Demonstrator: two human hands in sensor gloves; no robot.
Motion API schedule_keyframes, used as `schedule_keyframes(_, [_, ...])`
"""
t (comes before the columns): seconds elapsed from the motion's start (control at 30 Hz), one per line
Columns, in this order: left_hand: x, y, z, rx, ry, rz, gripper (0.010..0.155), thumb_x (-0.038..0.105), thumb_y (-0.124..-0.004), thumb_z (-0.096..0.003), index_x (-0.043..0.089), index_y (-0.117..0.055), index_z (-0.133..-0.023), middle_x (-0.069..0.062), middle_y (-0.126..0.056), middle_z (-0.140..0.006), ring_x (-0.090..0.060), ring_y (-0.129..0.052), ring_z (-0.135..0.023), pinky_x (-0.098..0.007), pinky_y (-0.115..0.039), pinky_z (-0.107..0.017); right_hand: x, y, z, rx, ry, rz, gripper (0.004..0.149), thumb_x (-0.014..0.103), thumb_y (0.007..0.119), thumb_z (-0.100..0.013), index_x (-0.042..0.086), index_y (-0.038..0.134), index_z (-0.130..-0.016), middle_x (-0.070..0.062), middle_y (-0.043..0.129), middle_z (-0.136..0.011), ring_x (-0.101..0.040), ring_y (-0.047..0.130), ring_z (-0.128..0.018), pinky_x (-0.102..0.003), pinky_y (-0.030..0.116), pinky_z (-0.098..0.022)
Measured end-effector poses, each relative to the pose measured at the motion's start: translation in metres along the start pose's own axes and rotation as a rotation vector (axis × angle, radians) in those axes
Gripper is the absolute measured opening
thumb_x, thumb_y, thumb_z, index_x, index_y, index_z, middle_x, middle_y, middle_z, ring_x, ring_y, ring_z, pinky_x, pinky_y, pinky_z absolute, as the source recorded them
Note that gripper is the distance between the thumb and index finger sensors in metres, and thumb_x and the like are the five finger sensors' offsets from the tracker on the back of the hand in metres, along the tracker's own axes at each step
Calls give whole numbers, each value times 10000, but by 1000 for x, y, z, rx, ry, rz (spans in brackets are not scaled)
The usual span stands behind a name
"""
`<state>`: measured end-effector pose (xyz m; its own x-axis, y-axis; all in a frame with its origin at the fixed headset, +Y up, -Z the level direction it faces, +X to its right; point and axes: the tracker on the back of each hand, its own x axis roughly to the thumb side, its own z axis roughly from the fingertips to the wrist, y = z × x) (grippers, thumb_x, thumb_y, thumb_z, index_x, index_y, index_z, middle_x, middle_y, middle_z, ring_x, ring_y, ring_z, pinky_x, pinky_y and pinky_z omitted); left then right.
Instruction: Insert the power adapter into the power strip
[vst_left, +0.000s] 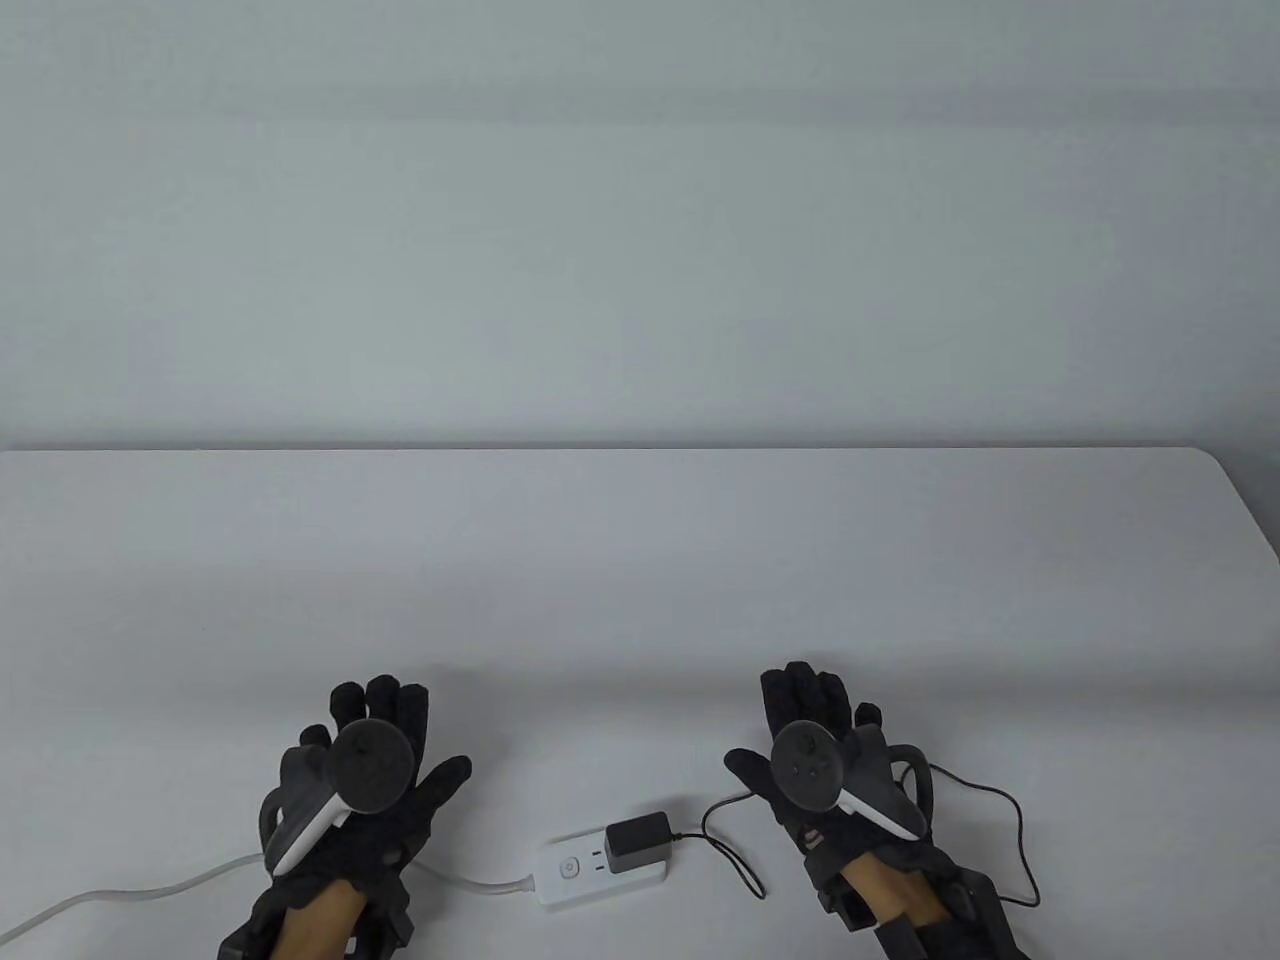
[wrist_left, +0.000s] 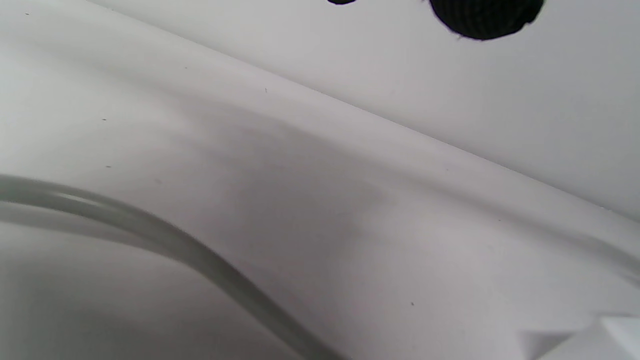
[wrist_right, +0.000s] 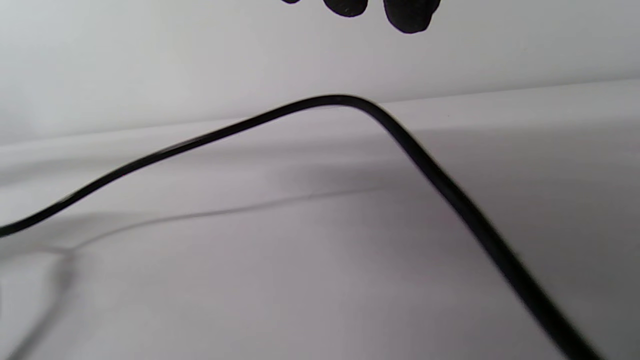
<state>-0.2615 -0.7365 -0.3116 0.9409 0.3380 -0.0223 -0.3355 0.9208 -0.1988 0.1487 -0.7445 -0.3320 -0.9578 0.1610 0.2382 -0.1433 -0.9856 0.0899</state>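
Note:
A white power strip (vst_left: 575, 872) lies near the table's front edge between my hands. The black power adapter (vst_left: 638, 838) sits in its right-hand socket. Its thin black cable (vst_left: 735, 862) loops right, under my right hand; it also crosses the right wrist view (wrist_right: 425, 165). My left hand (vst_left: 375, 745) lies flat and spread on the table, left of the strip, holding nothing. My right hand (vst_left: 800, 705) lies flat and spread, right of the adapter, holding nothing. One left fingertip (wrist_left: 485, 17) and the right fingertips (wrist_right: 407, 15) show at the wrist views' top edges.
The strip's white cord (vst_left: 130, 890) runs left under my left wrist to the table's front left; it shows blurred in the left wrist view (wrist_left: 165, 240). The white table (vst_left: 640, 560) ends at a far edge before a plain wall, with a rounded right corner.

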Motion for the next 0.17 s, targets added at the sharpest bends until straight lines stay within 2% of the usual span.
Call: schedule_keyframes(0.17, [0,-3,-5,-18,7,7,891,671,-566,-447,260,-259,-1176,-103,-171,-1250,-399,-63,-1141,-630,-133,-778,-2,-3,3,-12,-16,-17,912,668,383,-458,91,213,-1144,-262,262,-1181,-564,397,-1053,-763,392,-652])
